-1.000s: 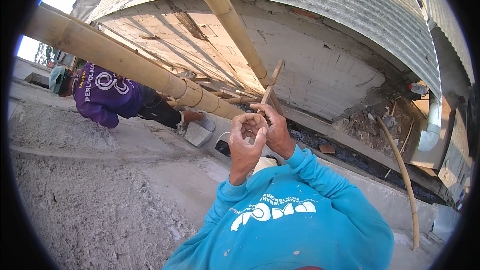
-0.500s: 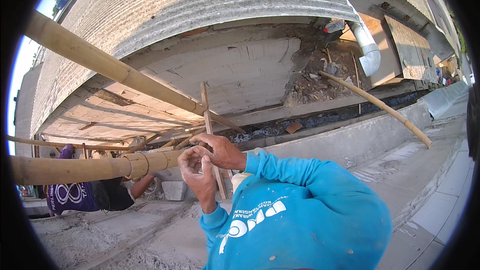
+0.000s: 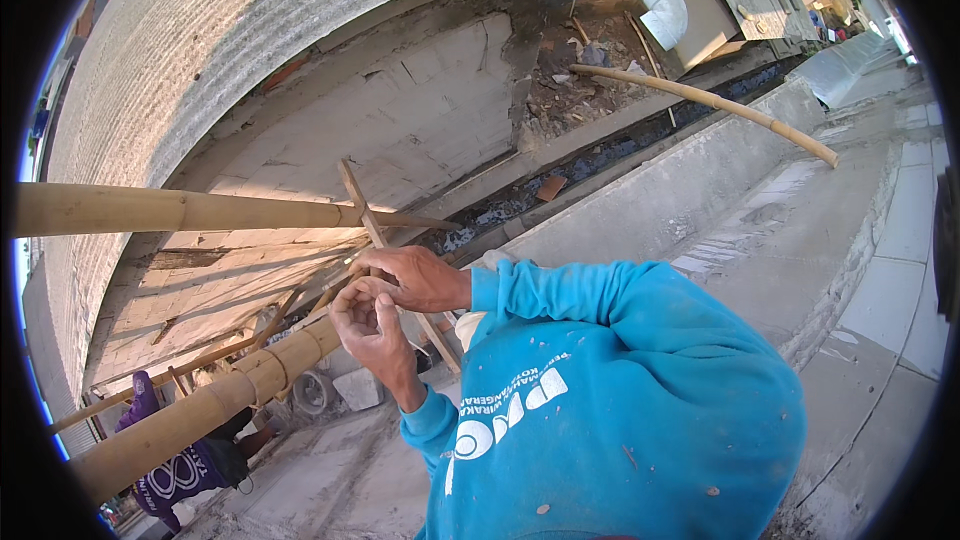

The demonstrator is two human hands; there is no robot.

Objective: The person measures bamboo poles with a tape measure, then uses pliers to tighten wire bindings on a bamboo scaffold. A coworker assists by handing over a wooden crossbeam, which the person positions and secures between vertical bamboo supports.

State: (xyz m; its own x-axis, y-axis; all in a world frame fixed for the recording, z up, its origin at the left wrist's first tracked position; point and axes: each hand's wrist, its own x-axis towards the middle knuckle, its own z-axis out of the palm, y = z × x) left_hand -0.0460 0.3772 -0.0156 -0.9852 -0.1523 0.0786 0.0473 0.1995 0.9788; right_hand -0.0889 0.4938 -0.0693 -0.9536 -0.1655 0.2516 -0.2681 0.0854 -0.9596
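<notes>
My right hand (image 3: 425, 280) reaches in from the right in a blue sleeve, its fingers curled and pressed toward my other hand. Just below it is my left hand (image 3: 375, 330), palm side showing, with thumb and fingers bent into a pinch. The fingertips of both meet; whatever is between them is too small or hidden to make out. Right behind the hands runs a thick bamboo pole (image 3: 220, 400), its far part covered by them. A thin wooden strip (image 3: 362, 205) passes at a slant behind my wrists.
Another bamboo pole (image 3: 200, 212) crosses at left, and a thinner one (image 3: 720, 103) leans at right over a low concrete wall (image 3: 660, 205). A narrow drain (image 3: 500, 210) runs beyond. A co-worker in a purple shirt (image 3: 180, 475) is at lower left. Corrugated roofing (image 3: 230, 50) spans the upper left.
The view has tilted and shifted, so the poles and roof sit at different angles. My hands stay together in nearly the same pinching pose.
</notes>
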